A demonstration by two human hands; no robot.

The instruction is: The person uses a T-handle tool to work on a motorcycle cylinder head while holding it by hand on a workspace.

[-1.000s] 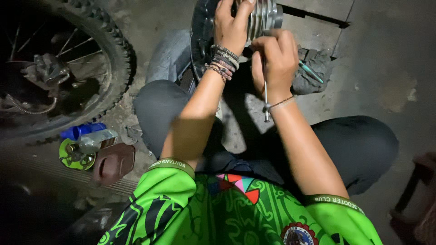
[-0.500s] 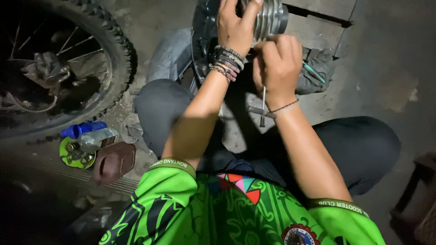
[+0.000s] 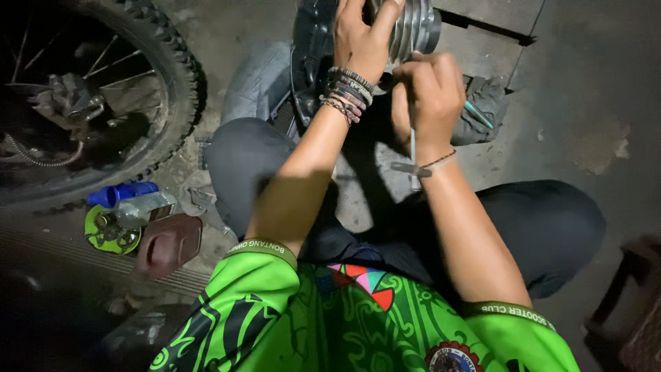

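Cylinder (image 3: 413, 27) at twelve o'clock sits under my left hand (image 3: 361, 41); my right hand (image 3: 427, 93) clamps a thin tool (image 3: 413, 155), which I judge could slip off.

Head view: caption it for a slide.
Left hand steadies a ribbed metal cylinder while right hand works a thin tool beside a knobby wheel.

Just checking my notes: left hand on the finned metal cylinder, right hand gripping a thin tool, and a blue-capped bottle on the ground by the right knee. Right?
Not quite. The head view shows the blue-capped bottle on the ground at the person's left, beside the knobby tyre. The left hand is on the finned cylinder; the right hand grips the thin tool.
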